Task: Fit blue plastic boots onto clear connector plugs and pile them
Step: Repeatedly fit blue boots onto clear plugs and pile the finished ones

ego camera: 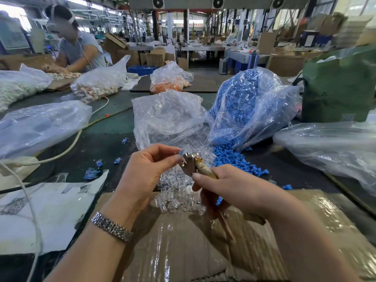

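Loose plugs (179, 192) heaped before their bag (168, 119), boots bag (248, 104) right, boots (234, 159) spilling forward

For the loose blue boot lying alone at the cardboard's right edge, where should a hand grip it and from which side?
Judging by its pose, pinch the blue boot across its two long sides, coming from above: it lies flat on the table, apart from the spilled pile, with open space around it.

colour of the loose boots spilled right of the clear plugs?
Blue, head view.

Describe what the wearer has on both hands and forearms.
Both forearms are bare, with no sleeves in view and no gloves. The left hand has a silver metal link wristwatch band around its wrist. The right hand shows no jewellery or covering.
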`<state>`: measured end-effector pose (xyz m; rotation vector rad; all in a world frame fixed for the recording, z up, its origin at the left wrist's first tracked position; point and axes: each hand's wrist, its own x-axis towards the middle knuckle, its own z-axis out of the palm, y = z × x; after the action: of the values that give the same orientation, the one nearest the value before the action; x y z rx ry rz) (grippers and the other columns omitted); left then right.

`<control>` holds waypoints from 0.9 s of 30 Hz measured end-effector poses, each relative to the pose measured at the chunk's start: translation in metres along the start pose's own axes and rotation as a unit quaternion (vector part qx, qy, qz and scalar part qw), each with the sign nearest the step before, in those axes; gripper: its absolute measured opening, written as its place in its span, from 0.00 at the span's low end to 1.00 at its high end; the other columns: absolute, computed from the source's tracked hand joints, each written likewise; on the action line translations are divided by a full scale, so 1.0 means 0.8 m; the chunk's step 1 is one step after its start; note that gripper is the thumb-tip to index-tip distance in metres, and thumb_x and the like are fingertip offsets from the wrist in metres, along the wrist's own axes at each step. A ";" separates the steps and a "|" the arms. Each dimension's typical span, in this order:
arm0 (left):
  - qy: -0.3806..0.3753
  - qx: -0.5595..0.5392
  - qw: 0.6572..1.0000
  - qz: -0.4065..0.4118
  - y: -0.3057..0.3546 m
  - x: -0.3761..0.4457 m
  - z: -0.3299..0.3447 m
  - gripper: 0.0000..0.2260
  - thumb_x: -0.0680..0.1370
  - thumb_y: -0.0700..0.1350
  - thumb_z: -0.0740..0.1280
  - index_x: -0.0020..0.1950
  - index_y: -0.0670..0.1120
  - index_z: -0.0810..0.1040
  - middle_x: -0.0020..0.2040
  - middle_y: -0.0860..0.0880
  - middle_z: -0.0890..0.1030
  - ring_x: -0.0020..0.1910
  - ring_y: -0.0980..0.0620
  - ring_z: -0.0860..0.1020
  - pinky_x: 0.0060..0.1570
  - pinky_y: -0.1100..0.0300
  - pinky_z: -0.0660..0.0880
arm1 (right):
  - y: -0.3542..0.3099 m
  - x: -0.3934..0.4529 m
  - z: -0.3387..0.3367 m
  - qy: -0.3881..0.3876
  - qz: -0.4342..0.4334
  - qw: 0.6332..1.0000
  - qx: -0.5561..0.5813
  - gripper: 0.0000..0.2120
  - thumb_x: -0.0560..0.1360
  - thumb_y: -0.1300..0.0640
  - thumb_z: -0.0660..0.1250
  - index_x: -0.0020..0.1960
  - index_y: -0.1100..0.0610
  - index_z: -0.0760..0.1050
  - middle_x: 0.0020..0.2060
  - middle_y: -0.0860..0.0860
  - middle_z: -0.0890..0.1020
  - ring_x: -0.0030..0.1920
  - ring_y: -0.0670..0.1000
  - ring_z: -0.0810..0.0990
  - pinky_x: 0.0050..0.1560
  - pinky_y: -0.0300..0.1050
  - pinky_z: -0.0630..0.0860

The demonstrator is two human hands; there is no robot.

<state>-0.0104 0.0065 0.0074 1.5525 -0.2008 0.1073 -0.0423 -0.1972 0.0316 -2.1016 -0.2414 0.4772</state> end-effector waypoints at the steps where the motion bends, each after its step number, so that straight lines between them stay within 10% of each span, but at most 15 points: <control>1: 0.020 0.023 1.000 0.001 0.000 0.002 -0.007 0.08 0.69 0.43 0.76 0.47 0.49 0.86 0.47 0.48 0.87 0.48 0.52 0.85 0.49 0.62 0.81 | 0.002 -0.002 -0.006 0.003 0.000 1.000 0.005 0.25 0.78 0.36 0.63 0.52 0.59 0.79 0.36 0.51 0.85 0.35 0.52 0.85 0.44 0.54 0.81; 8: 0.247 0.479 0.842 -0.005 -0.001 0.015 -0.066 0.10 0.74 0.38 0.72 0.52 0.49 0.82 0.54 0.45 0.80 0.53 0.44 0.78 0.54 0.49 0.75 | 0.029 -0.003 -0.049 0.263 0.083 0.934 -0.227 0.19 0.78 0.37 0.65 0.41 0.52 0.71 0.35 0.48 0.79 0.36 0.49 0.77 0.35 0.47 0.70; 14: -0.058 0.423 0.903 -0.047 -0.004 0.009 -0.035 0.12 0.74 0.40 0.76 0.47 0.58 0.81 0.45 0.56 0.83 0.43 0.62 0.81 0.37 0.73 0.73 | 0.049 0.012 -0.049 0.268 0.202 0.886 -0.321 0.23 0.78 0.38 0.65 0.58 0.58 0.72 0.57 0.59 0.75 0.59 0.62 0.75 0.61 0.58 0.75; 19: -0.005 0.480 0.877 -0.002 -0.019 0.007 -0.020 0.07 0.74 0.45 0.77 0.44 0.57 0.82 0.41 0.60 0.81 0.41 0.64 0.78 0.38 0.74 0.68 | 0.049 0.017 -0.039 0.262 0.217 0.886 -0.317 0.26 0.78 0.38 0.66 0.63 0.58 0.72 0.60 0.58 0.73 0.61 0.62 0.74 0.63 0.58 0.73; 27: 0.058 0.301 0.952 0.004 -0.010 0.009 -0.017 0.07 0.76 0.41 0.74 0.51 0.51 0.81 0.42 0.52 0.85 0.39 0.57 0.85 0.42 0.60 0.82 | 0.042 0.013 -0.042 0.261 0.174 0.893 -0.323 0.31 0.73 0.35 0.71 0.65 0.55 0.70 0.62 0.56 0.74 0.64 0.60 0.72 0.63 0.59 0.73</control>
<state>-0.0009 0.0196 0.0007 2.1463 -0.0830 0.2859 -0.0193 -0.2375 0.0168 -2.8554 0.3489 -0.0007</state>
